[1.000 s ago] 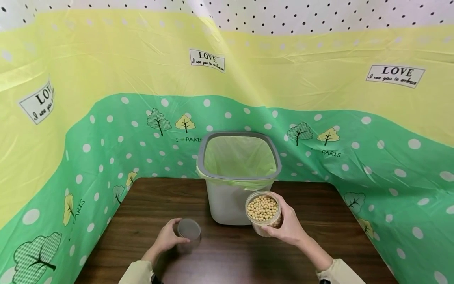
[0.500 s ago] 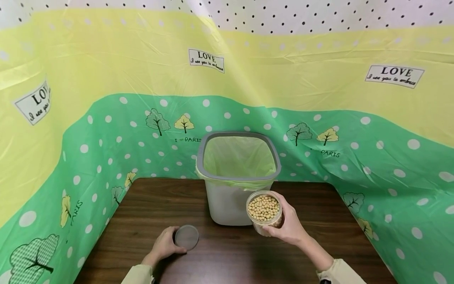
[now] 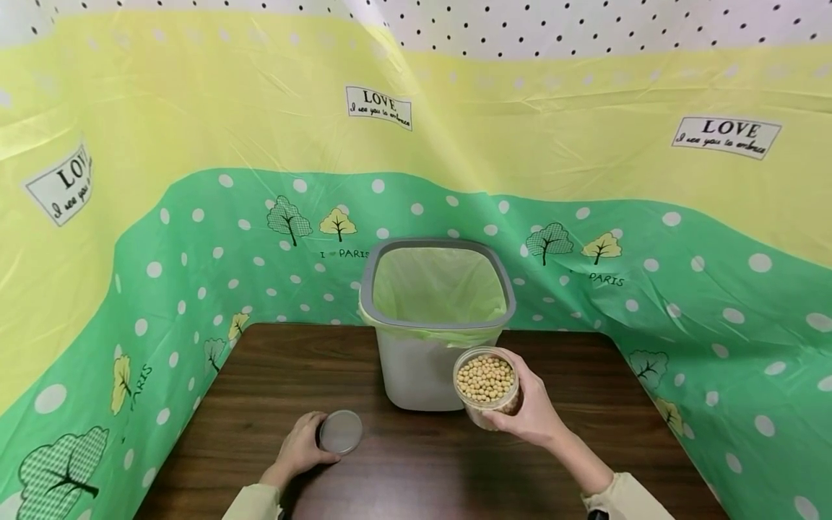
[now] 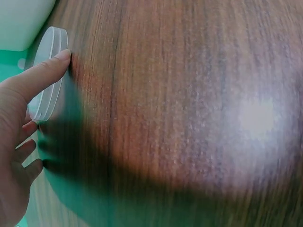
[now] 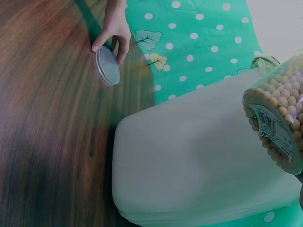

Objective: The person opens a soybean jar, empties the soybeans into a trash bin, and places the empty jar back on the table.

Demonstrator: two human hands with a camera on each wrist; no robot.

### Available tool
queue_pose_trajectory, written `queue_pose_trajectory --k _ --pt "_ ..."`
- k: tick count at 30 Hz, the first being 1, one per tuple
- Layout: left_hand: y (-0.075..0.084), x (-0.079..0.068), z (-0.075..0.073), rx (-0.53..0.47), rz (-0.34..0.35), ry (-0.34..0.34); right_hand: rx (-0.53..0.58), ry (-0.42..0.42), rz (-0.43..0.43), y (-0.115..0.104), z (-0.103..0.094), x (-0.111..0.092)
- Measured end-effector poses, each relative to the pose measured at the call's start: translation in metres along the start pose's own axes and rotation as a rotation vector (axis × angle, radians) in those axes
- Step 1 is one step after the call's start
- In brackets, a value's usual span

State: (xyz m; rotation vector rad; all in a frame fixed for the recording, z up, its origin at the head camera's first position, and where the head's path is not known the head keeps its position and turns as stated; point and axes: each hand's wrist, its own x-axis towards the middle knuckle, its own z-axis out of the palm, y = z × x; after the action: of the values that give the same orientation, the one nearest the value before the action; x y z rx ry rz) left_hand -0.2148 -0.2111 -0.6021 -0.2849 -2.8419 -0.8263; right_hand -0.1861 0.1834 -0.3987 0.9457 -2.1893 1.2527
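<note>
A round see-through lid (image 3: 341,432) is pinched at its edge by my left hand (image 3: 300,449), low over the left part of the table. In the left wrist view, the thumb lies along the near side of the lid (image 4: 47,104) and the other fingers are partly behind it; I cannot tell whether it touches the table. My right hand (image 3: 533,410) grips a clear open jar (image 3: 485,383) of soybeans, raised in front of the bin and tilted slightly. The right wrist view shows a barcode label on the bottom of the jar (image 5: 274,130).
Behind the jar stands a grey bin (image 3: 416,368) with a grey rim and a green liner bag (image 3: 438,285). It sits at the back middle of a dark wooden table (image 3: 273,368). A printed green and yellow curtain (image 3: 221,144) surrounds the table on the visible sides.
Over the last second my left hand has moved slightly left and toward me with the lid, then nearly stopped. The right hand and the soybean jar have barely shifted.
</note>
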Motion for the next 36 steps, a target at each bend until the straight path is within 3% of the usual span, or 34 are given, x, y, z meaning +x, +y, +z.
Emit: queue_pose_trajectory --k 6,11,16,22,28,36 --pt "0.0 0.006 -0.015 -0.095 -0.001 -0.014 -0.011 -0.002 0.011 -0.011 -0.004 0.003" --pt "0.012 0.035 -0.053 -0.176 -0.034 0.035 -0.009 0.002 0.022 -0.01 -0.009 0.002" --pt "0.052 0.069 -0.1 -0.2 0.007 0.082 -0.018 -0.005 0.02 -0.01 -0.012 0.002" --pt "0.11 0.104 -0.138 -0.192 0.154 0.103 -0.036 -0.022 0.008 -0.011 -0.015 0.009" --pt "0.146 0.122 -0.153 -0.109 0.277 0.053 -0.074 -0.017 -0.004 -0.016 -0.021 0.016" --pt "0.158 0.13 -0.154 -0.06 0.263 0.002 -0.124 -0.019 0.0 -0.02 -0.028 0.018"
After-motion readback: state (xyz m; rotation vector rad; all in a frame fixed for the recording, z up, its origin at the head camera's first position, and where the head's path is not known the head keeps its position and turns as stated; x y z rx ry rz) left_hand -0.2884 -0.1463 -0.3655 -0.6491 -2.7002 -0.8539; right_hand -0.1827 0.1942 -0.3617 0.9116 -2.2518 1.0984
